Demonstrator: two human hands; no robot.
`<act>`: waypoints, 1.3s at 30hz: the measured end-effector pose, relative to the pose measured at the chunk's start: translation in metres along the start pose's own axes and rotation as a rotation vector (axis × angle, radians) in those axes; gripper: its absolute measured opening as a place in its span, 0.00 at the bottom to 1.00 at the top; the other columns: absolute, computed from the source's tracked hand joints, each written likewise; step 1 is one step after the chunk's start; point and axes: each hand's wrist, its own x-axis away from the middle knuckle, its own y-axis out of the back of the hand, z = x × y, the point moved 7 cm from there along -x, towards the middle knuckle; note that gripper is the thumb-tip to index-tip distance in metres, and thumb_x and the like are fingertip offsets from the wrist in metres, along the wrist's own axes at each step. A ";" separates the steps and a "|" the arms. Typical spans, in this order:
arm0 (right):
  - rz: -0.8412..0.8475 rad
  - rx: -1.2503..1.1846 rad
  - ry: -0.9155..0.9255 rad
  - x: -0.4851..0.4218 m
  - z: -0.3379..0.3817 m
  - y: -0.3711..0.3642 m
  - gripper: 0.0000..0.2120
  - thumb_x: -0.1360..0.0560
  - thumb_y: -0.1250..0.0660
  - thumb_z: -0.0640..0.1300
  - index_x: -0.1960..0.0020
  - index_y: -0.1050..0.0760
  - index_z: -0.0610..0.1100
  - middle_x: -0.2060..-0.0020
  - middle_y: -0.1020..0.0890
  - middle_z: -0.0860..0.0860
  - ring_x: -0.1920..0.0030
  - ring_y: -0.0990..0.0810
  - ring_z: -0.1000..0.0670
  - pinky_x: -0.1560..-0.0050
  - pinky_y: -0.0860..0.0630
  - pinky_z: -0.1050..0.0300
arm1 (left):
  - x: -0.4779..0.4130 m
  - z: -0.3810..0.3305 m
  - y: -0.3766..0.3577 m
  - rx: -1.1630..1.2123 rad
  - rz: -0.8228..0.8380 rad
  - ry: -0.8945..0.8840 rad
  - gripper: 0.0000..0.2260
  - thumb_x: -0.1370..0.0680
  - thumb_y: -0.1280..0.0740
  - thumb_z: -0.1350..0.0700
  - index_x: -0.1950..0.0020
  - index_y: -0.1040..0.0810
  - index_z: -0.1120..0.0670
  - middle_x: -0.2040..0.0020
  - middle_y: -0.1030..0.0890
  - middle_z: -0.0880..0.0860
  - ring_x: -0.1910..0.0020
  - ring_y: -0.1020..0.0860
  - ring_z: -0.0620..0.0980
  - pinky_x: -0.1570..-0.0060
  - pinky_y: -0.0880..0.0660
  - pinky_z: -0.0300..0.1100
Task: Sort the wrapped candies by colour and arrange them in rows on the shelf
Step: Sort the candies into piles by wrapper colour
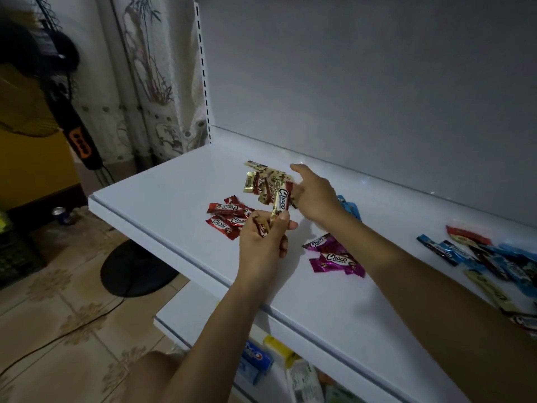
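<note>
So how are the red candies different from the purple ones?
The red candies are red, the purple candies purple. The red candies lie further left, their edge hidden behind the left hand; the purple candies lie in full view between the arms. Both are small Choco piles on the white shelf.

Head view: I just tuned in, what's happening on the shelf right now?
A person is sorting wrapped candies on the white shelf. The left hand grips a gold candy plus another wrapper. The right hand reaches beside the gold pile; whether it pinches anything is unclear. A red pile and a purple pile lie apart, one blue candy shows behind the right wrist, and a mixed heap at the right is not yet sorted. No rows yet.
</note>
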 end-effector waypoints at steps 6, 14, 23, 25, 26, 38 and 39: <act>0.123 -0.645 -0.075 0.048 0.006 0.021 0.22 0.20 0.45 0.56 0.48 0.22 0.39 0.74 0.27 0.47 0.78 0.34 0.57 0.76 0.38 0.64 | 0.004 -0.007 -0.009 -0.043 0.060 -0.058 0.04 0.21 0.35 0.54 0.51 0.27 0.53 0.62 0.17 0.51 0.75 0.30 0.41 0.72 0.33 0.34; 0.037 -0.828 -0.286 0.034 -0.020 0.018 0.08 0.20 0.38 0.44 0.51 0.22 0.40 0.71 0.25 0.49 0.75 0.31 0.54 0.75 0.35 0.62 | 0.001 0.004 -0.006 -0.016 0.070 0.065 0.07 0.18 0.40 0.55 0.41 0.31 0.47 0.49 0.24 0.49 0.55 0.25 0.45 0.57 0.29 0.36; 0.251 -0.642 -0.368 -0.018 -0.018 0.002 0.21 0.19 0.40 0.41 0.28 0.40 0.43 0.51 0.20 0.41 0.66 0.23 0.50 0.73 0.27 0.61 | 0.000 -0.004 -0.010 0.076 0.144 0.025 0.12 0.17 0.43 0.56 0.35 0.27 0.49 0.61 0.17 0.47 0.72 0.28 0.42 0.72 0.33 0.32; 0.235 -0.551 -0.330 -0.008 -0.021 0.011 0.19 0.19 0.40 0.43 0.30 0.36 0.44 0.53 0.20 0.43 0.67 0.23 0.51 0.72 0.28 0.61 | -0.002 -0.001 -0.009 0.119 0.125 0.089 0.15 0.16 0.47 0.54 0.32 0.28 0.53 0.66 0.19 0.47 0.74 0.34 0.42 0.75 0.37 0.32; 0.226 -0.498 -0.294 0.000 -0.020 0.017 0.15 0.19 0.40 0.46 0.33 0.31 0.44 0.54 0.19 0.44 0.68 0.23 0.52 0.72 0.29 0.61 | -0.003 0.000 -0.008 0.144 0.113 0.126 0.16 0.15 0.48 0.51 0.32 0.28 0.52 0.67 0.20 0.47 0.75 0.35 0.42 0.76 0.38 0.33; 0.138 -0.555 -0.183 0.070 -0.014 0.036 0.04 0.25 0.32 0.40 0.53 0.21 0.39 0.65 0.20 0.50 0.69 0.25 0.56 0.71 0.30 0.68 | 0.016 -0.010 -0.026 -0.097 0.325 -0.035 0.14 0.17 0.43 0.59 0.31 0.35 0.51 0.54 0.16 0.49 0.68 0.20 0.42 0.66 0.27 0.33; 0.136 -0.575 -0.226 0.069 -0.016 0.032 0.04 0.24 0.32 0.40 0.53 0.21 0.39 0.65 0.20 0.49 0.69 0.25 0.56 0.72 0.31 0.66 | 0.015 -0.009 -0.025 -0.083 0.302 -0.030 0.13 0.17 0.44 0.60 0.32 0.34 0.52 0.55 0.15 0.49 0.69 0.20 0.43 0.67 0.27 0.33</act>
